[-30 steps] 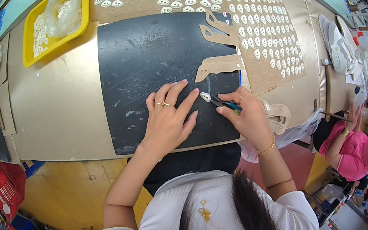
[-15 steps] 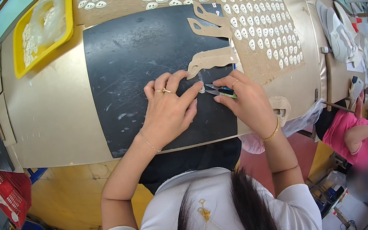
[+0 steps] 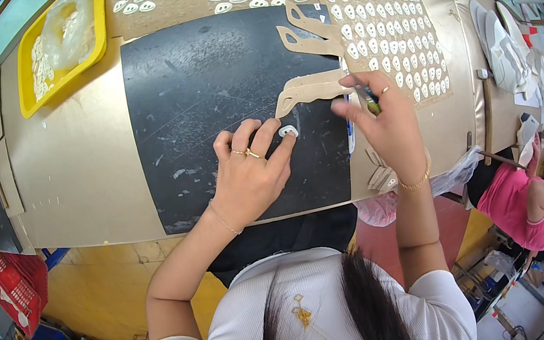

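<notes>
My left hand (image 3: 252, 162) rests over the black mat (image 3: 197, 74). Its index fingertip and thumb hold a small white oval piece with holes (image 3: 287, 130) against the mat. In my right hand (image 3: 383, 117), raised at the mat's right edge, are thread snips (image 3: 369, 96) with a green handle, partly hidden by the fingers. Just beyond my left fingertips lies a beige cut-out piece (image 3: 312, 88) with a hole near its left end. Two narrow looped beige strips (image 3: 311, 38) lie farther up the mat.
Rows of white oval pieces cover brown sheets (image 3: 388, 25) at the far side and right. A yellow tray (image 3: 29, 103) with white pieces and a plastic bag stands far left. Beige pieces (image 3: 381, 176) lie by my right wrist. A person in pink (image 3: 523, 213) is at right.
My right hand with the snips has moved up and right, away from the white piece. The white piece has shifted slightly left and now shows its face beside my left index finger.
</notes>
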The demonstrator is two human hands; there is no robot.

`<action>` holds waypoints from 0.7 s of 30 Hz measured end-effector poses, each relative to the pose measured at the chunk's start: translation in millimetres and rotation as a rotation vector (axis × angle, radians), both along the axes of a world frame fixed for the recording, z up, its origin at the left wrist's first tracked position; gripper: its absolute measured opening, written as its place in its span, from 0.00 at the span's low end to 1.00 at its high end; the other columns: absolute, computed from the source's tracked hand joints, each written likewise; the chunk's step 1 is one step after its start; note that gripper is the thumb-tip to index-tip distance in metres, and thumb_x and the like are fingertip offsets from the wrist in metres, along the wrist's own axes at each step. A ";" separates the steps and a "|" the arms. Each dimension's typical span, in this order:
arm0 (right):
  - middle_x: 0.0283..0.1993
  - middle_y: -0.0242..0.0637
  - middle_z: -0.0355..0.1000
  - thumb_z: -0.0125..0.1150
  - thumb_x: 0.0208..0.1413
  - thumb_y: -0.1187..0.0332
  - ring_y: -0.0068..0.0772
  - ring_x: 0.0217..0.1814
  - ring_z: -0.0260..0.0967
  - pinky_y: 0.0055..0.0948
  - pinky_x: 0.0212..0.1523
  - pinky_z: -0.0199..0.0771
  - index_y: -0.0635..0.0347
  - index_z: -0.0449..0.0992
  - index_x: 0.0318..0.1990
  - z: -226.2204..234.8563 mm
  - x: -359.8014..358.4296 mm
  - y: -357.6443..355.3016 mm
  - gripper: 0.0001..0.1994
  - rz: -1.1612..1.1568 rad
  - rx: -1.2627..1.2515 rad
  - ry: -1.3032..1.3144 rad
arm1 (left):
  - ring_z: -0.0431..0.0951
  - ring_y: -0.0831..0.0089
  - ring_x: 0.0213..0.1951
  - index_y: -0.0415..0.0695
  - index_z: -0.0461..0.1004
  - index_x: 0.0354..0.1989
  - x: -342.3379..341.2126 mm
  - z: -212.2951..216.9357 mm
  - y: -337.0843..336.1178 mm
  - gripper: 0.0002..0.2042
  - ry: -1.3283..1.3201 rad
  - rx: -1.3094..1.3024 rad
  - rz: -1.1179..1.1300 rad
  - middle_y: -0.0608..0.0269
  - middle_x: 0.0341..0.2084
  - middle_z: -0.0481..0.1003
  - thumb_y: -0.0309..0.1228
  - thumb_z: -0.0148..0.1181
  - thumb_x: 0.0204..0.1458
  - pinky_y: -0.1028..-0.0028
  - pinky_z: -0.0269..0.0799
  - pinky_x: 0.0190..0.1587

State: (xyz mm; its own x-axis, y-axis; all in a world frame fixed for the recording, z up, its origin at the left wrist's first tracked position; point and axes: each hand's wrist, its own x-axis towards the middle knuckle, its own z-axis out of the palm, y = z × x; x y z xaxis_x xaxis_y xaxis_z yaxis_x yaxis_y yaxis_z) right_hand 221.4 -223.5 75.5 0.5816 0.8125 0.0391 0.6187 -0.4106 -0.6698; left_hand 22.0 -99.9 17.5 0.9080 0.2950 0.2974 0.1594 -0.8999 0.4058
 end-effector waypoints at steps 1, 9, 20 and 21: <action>0.35 0.38 0.71 0.71 0.53 0.71 0.40 0.36 0.71 0.36 0.41 0.69 0.59 0.81 0.46 -12.8 3.3 2.7 0.12 0.008 0.045 -0.019 | 0.66 0.62 0.57 0.51 0.80 0.46 -0.9 0.0 -1.9 0.17 -0.002 0.000 0.011 0.65 0.53 0.71 0.30 0.70 0.44 0.55 0.55 0.56; 0.33 0.39 0.69 0.74 0.48 0.70 0.44 0.36 0.70 0.38 0.41 0.68 0.61 0.80 0.40 -40.5 5.0 30.5 0.12 0.191 -0.026 -0.182 | 0.68 0.61 0.56 0.49 0.79 0.46 -18.5 3.1 -5.7 0.15 -0.040 -0.205 0.103 0.64 0.51 0.72 0.29 0.69 0.48 0.56 0.56 0.56; 0.40 0.37 0.76 0.70 0.54 0.73 0.44 0.41 0.74 0.38 0.45 0.68 0.58 0.79 0.41 -29.9 -0.1 24.0 0.08 0.175 -0.047 0.005 | 0.70 0.61 0.53 0.47 0.80 0.46 -23.8 3.4 16.4 0.15 -0.051 -0.198 0.260 0.64 0.47 0.74 0.26 0.68 0.47 0.60 0.57 0.56; 0.40 0.38 0.76 0.69 0.55 0.73 0.44 0.41 0.74 0.38 0.45 0.68 0.59 0.79 0.41 -30.8 -0.2 21.9 0.08 0.181 -0.045 -0.007 | 0.70 0.62 0.53 0.47 0.80 0.46 -26.8 3.1 18.4 0.15 -0.040 -0.186 0.276 0.65 0.48 0.74 0.26 0.68 0.48 0.61 0.57 0.57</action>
State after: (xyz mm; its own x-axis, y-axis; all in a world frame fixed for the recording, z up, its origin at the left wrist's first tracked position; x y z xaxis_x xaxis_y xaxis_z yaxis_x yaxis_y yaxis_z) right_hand 221.1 -201.6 44.7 0.4257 0.9049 0.0040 0.6897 -0.3216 -0.6488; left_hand -4.8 -81.5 20.6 0.7753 0.5804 0.2491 0.3674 -0.7352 0.5696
